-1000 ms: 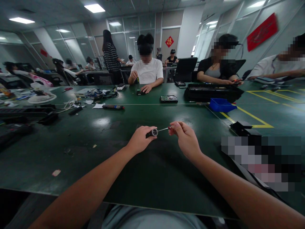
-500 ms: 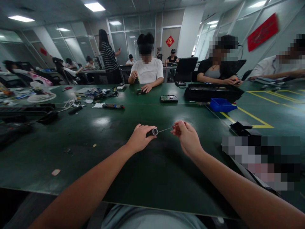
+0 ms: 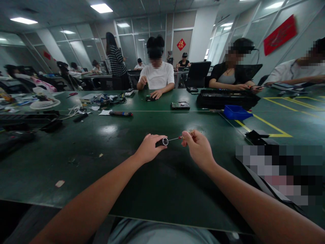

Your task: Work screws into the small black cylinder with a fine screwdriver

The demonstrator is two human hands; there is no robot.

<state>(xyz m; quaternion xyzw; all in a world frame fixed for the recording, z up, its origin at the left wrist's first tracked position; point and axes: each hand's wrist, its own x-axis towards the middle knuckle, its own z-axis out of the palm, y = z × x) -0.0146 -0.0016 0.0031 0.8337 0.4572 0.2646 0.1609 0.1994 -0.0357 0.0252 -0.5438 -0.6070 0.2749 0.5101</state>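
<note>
My left hand [image 3: 148, 148] is closed round a short black cylinder [image 3: 160, 142], whose open end with a silvery ring faces right. Most of its body is hidden by my fingers, so I cannot tell its exact kind. In my right hand [image 3: 199, 145] is a screwdriver [image 3: 180, 137] with a thin metal shaft and a red and clear handle. The shaft points left, and its tip reaches the ringed end of the cylinder. Both hands are just above the green table [image 3: 157, 189].
Across the table a person in a white shirt [image 3: 158, 76] handles a small dark part. A hard drive [image 3: 180, 105], a blue tray [image 3: 237, 112] and a long black casing [image 3: 227, 98] lie ahead. To the left are a dark pen-shaped tool [image 3: 121, 114], cables and a white fan grille [image 3: 45, 103].
My right hand's fingers have shifted round the screwdriver handle, and its red collar shows further left. My left hand and the black cylinder have hardly moved.
</note>
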